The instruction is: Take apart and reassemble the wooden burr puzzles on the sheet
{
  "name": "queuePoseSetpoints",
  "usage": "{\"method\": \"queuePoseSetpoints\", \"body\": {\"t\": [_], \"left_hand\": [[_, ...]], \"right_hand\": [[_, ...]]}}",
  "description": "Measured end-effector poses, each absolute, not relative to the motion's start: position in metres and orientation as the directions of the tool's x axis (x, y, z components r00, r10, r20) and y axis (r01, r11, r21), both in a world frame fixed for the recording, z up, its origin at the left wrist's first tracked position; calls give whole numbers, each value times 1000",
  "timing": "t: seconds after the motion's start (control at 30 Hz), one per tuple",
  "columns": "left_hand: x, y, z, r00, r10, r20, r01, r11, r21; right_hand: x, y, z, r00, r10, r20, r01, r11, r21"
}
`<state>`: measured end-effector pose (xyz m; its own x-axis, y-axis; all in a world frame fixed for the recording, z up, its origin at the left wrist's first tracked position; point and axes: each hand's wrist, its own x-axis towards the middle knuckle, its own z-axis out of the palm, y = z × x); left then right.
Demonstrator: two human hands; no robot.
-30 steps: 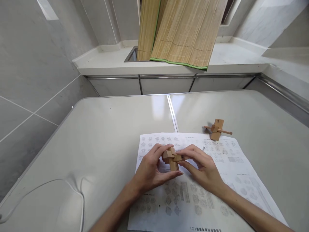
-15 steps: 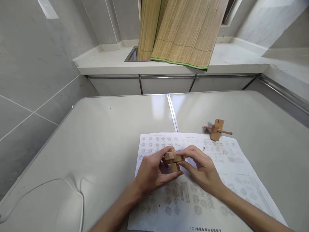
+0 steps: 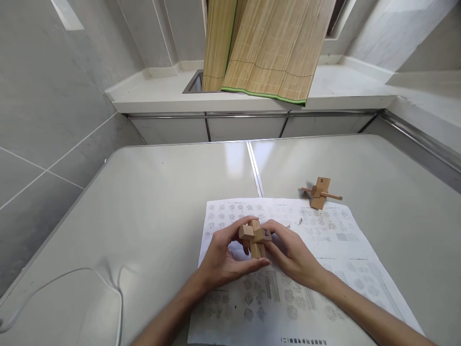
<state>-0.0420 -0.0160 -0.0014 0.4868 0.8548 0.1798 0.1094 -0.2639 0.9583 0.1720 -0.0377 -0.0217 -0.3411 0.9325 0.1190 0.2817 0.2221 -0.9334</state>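
A small wooden burr puzzle [image 3: 257,236] of interlocked blocks is held just over the printed sheet [image 3: 324,312]. My left hand [image 3: 224,254] grips it top and bottom, fingers over the upper end and thumb under the lower one. On the right, my right hand [image 3: 297,252] has bent fingers against the puzzle's far right side; its fingertips are partly hidden behind the block. The right-hand block end bears a dark "2". Beyond the sheet's upper right edge lies a second wooden puzzle piece [image 3: 320,193], a flat board marked "2" crossed by a thin stick.
The sheet, covered with small diagrams, lies on a pale table [image 3: 162,202] with a metal seam. A white cable [image 3: 120,302] curls at the lower left. Behind the table, a bamboo blind [image 3: 270,53] hangs over a white counter [image 3: 151,98] with a sink [image 3: 194,82].
My right fingers have slid off the front of the right-hand block to its far side. The block's end with the "2" now faces me. The view has shifted slightly.
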Motion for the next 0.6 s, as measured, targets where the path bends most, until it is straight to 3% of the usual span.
{"method": "queuePoseSetpoints", "body": {"t": [0.27,0.47,0.6], "left_hand": [[-46,-16,5,592,777,212,6,-268,964],[-46,-18,4,609,755,242,27,-325,945],[-46,-16,8,612,760,217,67,-323,944]], "right_hand": [[176,-40,-10,-553,833,-7,11,-1,-1000],[173,-37,-17,-632,774,-46,-245,-256,-935],[170,-42,-3,-574,813,-94,-192,-245,-950]]}}
